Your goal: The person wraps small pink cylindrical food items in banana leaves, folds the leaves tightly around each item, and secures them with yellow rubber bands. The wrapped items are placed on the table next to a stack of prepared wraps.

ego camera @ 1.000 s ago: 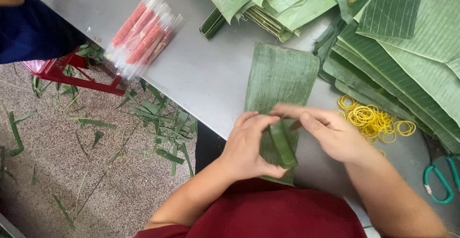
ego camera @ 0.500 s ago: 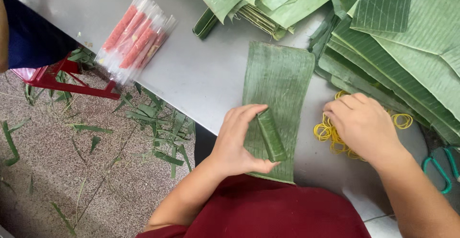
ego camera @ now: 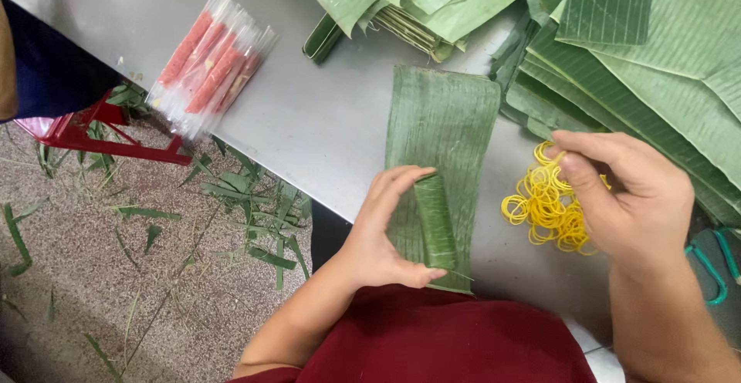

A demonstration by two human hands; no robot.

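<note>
Small rolled leaf parcel, dark green, lies lengthwise on a flat banana-leaf strip near the table's front edge, just in front of the person. Left hand curls round the parcel's left side, fingers over the top end & thumb under the bottom end, pinning it vs. the strip. Right hand is apart from the parcel, over a pile of yellow rubber bands to the right; thumb & fingers pinched together at the pile's upper edge, can't tell if a band is actually caught. Strip & bands sit on a grey metal table. Beyond them, a big stack of banana leaves fills the far-right corner; a few folded green pieces at its left edge. Further left, clear packs of red-orange sticks by the table's edge. Green-handled scissors at far right, partly hidden by the wrist. Floor below left has leaf scraps & a red stool.
</note>
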